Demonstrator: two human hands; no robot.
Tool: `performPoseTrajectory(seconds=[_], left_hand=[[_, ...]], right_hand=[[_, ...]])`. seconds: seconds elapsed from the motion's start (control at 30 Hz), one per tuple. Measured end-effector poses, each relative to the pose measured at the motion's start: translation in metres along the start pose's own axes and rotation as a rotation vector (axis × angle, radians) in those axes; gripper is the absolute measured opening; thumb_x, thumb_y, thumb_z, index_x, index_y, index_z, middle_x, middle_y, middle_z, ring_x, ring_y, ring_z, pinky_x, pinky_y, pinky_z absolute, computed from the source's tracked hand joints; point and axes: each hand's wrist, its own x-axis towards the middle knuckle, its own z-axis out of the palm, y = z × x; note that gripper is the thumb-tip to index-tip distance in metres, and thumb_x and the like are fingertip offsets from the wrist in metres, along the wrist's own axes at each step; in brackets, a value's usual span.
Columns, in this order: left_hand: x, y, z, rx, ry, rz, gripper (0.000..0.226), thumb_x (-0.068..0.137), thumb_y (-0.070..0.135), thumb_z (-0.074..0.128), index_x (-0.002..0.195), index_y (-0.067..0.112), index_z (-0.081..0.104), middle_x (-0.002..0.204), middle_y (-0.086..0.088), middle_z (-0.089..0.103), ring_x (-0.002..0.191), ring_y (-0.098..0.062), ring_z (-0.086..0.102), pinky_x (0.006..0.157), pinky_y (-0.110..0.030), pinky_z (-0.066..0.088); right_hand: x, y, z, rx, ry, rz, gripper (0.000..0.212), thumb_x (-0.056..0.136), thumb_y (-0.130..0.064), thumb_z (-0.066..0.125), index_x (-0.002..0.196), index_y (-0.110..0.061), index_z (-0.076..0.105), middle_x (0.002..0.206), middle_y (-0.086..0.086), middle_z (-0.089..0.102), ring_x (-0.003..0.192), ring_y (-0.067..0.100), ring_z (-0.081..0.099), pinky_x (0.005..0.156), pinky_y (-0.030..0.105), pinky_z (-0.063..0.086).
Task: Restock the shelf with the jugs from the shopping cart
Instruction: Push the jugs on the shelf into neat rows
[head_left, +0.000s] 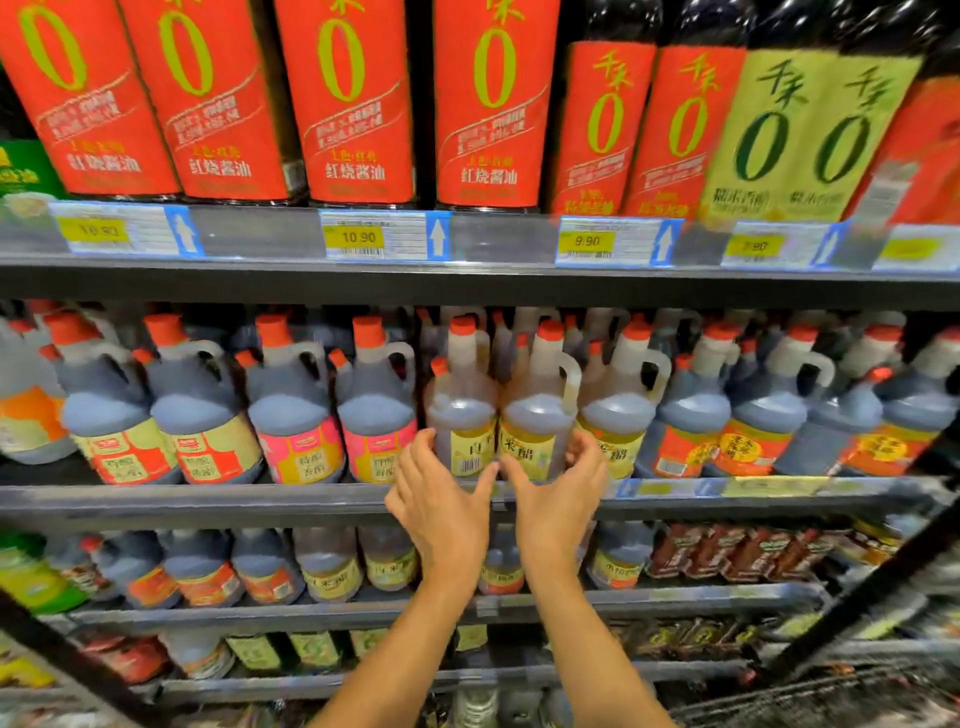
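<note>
The frame is filled by a shelving unit (467, 283). Its top row, across the upper part of the frame, is packed with tall red-labelled bottles (343, 104). The middle shelf (208, 499), running across the centre, is lined from edge to edge with handled, red-capped dark jugs (291, 410), with more rows on the shelves below it.

At the centre of that row two amber jugs are seen upright at the shelf front, side by side and touching or nearly so: the left amber jug (460, 405) and the right amber jug (537, 415).

A corner of the wire shopping cart (831, 696) is glimpsed at the lower right; its contents cannot be made out.

The pair is flanked by the left hand (441, 509) and the right hand (558, 499), just below centre. The fingers of both are held apart and loosely curved, clamped on nothing. The fingertips lie at the jugs' outer sides, but whether they touch cannot be told.

These two jugs are judged to be placed already, with at most a final squaring-up left. No gap is visible in the front row, and how many jugs remain in the cart cannot be judged.
</note>
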Motion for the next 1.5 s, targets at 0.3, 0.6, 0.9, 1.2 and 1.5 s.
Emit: performPoseTrajectory(seconds=[0.3, 0.6, 0.9, 1.2, 1.5], left_hand=[[0.002, 0.013, 0.024, 0.033, 0.125, -0.125, 0.080, 0.069, 0.049, 0.084, 0.129, 0.015, 0.043, 0.125, -0.004, 0.053, 0.120, -0.026, 0.050, 0.096, -0.045, 0.033], [0.000, 0.007, 0.018, 0.001, 0.140, -0.098, 0.070, 0.078, 0.048, 0.077, 0.133, 0.018, 0.045, 0.122, 0.000, 0.055, 0.106, -0.019, 0.053, 0.090, -0.033, 0.021], [-0.006, 0.001, 0.013, -0.074, 0.116, -0.087, 0.068, 0.081, 0.045, 0.076, 0.136, 0.019, 0.045, 0.131, 0.000, 0.056, 0.122, -0.022, 0.050, 0.099, -0.038, 0.026], [-0.002, 0.004, 0.018, -0.045, 0.155, -0.139, 0.070, 0.072, 0.055, 0.077, 0.123, 0.018, 0.048, 0.113, 0.000, 0.055, 0.111, -0.024, 0.053, 0.095, -0.046, 0.034], [-0.004, -0.005, 0.015, -0.068, 0.154, -0.076, 0.063, 0.084, 0.042, 0.075, 0.137, 0.017, 0.052, 0.119, -0.003, 0.056, 0.087, -0.001, 0.029, 0.093, -0.047, 0.039]], right_hand=[[0.005, -0.003, 0.001, -0.046, 0.047, -0.030, 0.080, 0.068, -0.046, 0.090, 0.128, -0.011, 0.051, 0.123, 0.004, 0.053, 0.117, 0.025, 0.053, 0.096, 0.048, 0.052], [0.009, 0.003, -0.005, -0.002, -0.033, -0.019, 0.075, 0.078, -0.043, 0.084, 0.138, -0.013, 0.050, 0.132, 0.001, 0.052, 0.126, 0.022, 0.050, 0.105, 0.049, 0.047], [0.008, 0.004, -0.012, 0.052, -0.083, -0.017, 0.079, 0.075, -0.037, 0.089, 0.140, -0.014, 0.051, 0.133, -0.001, 0.054, 0.127, 0.017, 0.052, 0.105, 0.036, 0.048], [0.001, -0.001, 0.000, 0.042, -0.006, -0.018, 0.082, 0.072, -0.039, 0.090, 0.139, -0.015, 0.047, 0.131, 0.000, 0.050, 0.125, 0.021, 0.051, 0.104, 0.047, 0.049], [0.001, 0.002, -0.005, 0.066, -0.041, -0.027, 0.077, 0.080, -0.027, 0.085, 0.147, -0.014, 0.049, 0.137, 0.001, 0.048, 0.130, 0.013, 0.048, 0.103, 0.021, 0.039]])
